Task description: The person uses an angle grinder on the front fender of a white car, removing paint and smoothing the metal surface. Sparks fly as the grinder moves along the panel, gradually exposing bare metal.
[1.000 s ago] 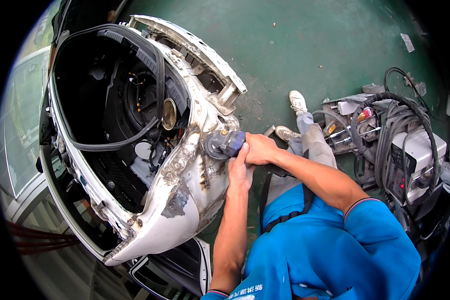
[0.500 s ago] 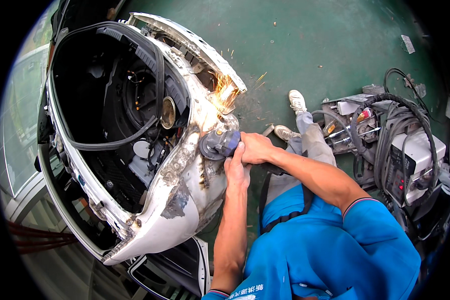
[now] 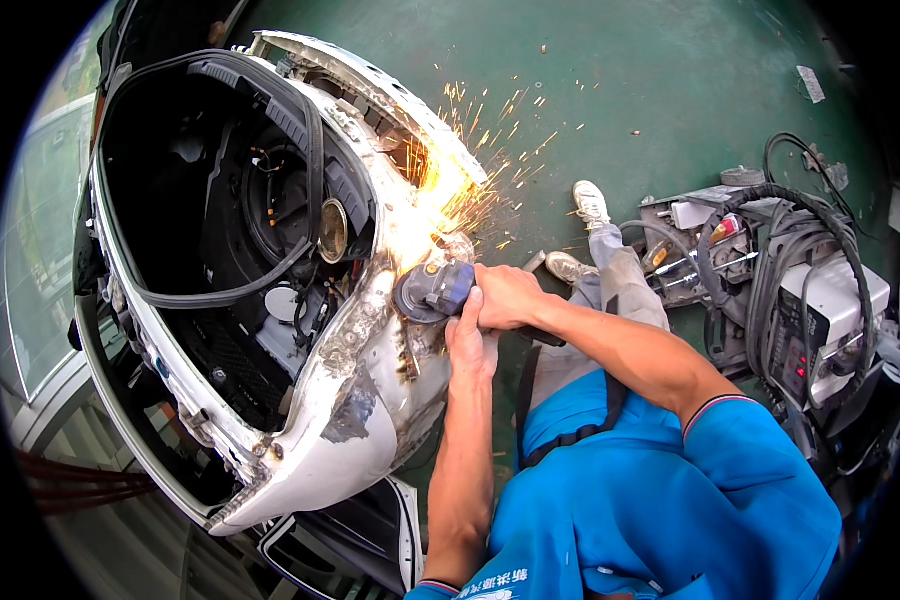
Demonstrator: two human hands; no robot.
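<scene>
Both of my hands hold an angle grinder with a dark blue and black body. My right hand wraps round its body from the right. Below it, my left hand grips the tool from underneath, its thumb pointing up along the side. The grinder's disc end lies against the scorched rear corner of a white car body. Bright orange sparks spray from there, up and away over the far end of the panel. Glare hides the metal just beyond the disc.
The open boot of the car lies left, with a loose black rubber seal along its rim. To the right, a welding machine with coiled cables stands beside a cart of tools. Green floor stretches beyond my feet.
The sparks have grown from a small spray into a much wider, brighter burst. The grinder and both hands have shifted only slightly.
</scene>
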